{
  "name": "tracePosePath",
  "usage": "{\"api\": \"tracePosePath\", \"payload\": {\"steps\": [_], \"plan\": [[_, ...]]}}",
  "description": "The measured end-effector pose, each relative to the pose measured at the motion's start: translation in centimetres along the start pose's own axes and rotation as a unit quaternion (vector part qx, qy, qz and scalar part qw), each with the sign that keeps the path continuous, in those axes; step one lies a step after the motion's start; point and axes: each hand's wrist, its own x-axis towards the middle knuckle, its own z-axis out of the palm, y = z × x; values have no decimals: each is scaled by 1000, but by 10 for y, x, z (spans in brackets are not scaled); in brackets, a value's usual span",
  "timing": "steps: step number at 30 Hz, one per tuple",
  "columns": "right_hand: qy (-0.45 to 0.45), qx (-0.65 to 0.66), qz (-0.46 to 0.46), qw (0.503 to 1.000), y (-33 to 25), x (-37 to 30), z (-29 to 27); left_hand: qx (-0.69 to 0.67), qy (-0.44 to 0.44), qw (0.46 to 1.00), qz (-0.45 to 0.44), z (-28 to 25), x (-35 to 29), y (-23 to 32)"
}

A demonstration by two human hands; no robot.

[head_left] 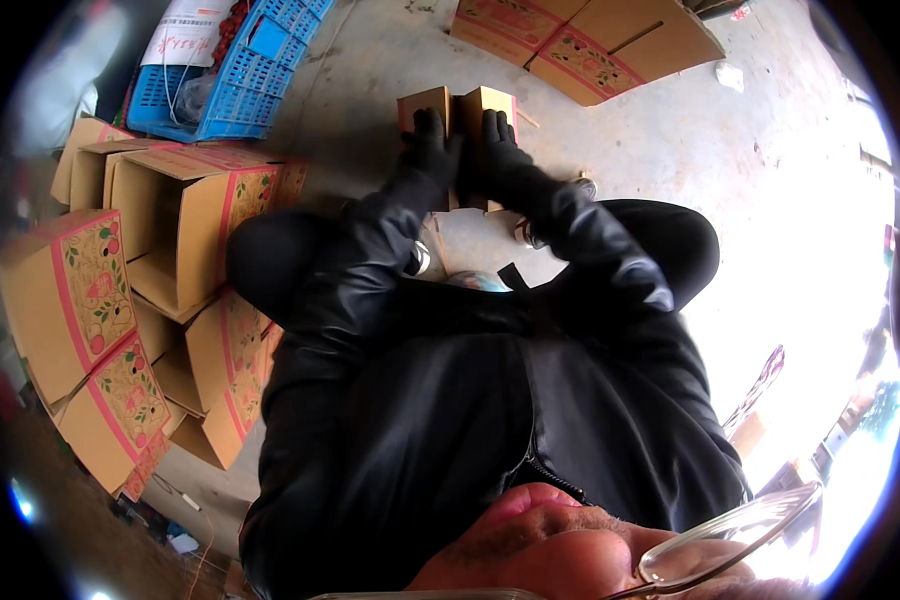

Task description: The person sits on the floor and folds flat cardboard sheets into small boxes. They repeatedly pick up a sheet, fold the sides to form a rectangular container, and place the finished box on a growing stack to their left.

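Note:
Between my feet on the floor stands a small brown cardboard box (487, 99) with pink trim, its two top flaps apart along a dark middle gap. Both hands wear black gloves. My left hand (428, 146) lies on the left flap with its fingers stretched out. On the right flap rests my right hand (497, 150), its fingers also straight and pointing away from me. Neither hand grips anything that I can see. My hands and sleeves hide much of the near part of the box.
Several open printed cardboard boxes (202, 215) are stacked to my left. Behind them stands a blue plastic crate (275, 62) with red items and a white printed sheet (185, 32). A larger printed carton (595, 52) lies at the far side. White scraps (729, 75) dot the concrete floor.

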Motion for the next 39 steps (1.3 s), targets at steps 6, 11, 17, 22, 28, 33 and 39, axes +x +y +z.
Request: {"api": "tracePosePath", "payload": {"steps": [6,11,17,22,28,33,39], "plan": [[-132,-19,-105,985,46,16,-18,-13,-15,971,239,5,31,-66],[-103,-122,-75,984,14,18,4,269,-75,953,118,4,10,-13],[-120,-244,53,961,-4,33,38,249,-70,963,78,-5,8,-14],[-114,-145,65,981,-12,24,5,44,-39,996,-69,-21,9,-15],[77,354,289,886,58,48,-8,-197,15,971,-133,-10,33,-54],[96,658,199,720,60,8,-49,-480,-33,864,-148,-67,-8,-22],[-241,26,-229,943,107,-99,-66,-183,59,978,-86,-58,-59,-78]]}}
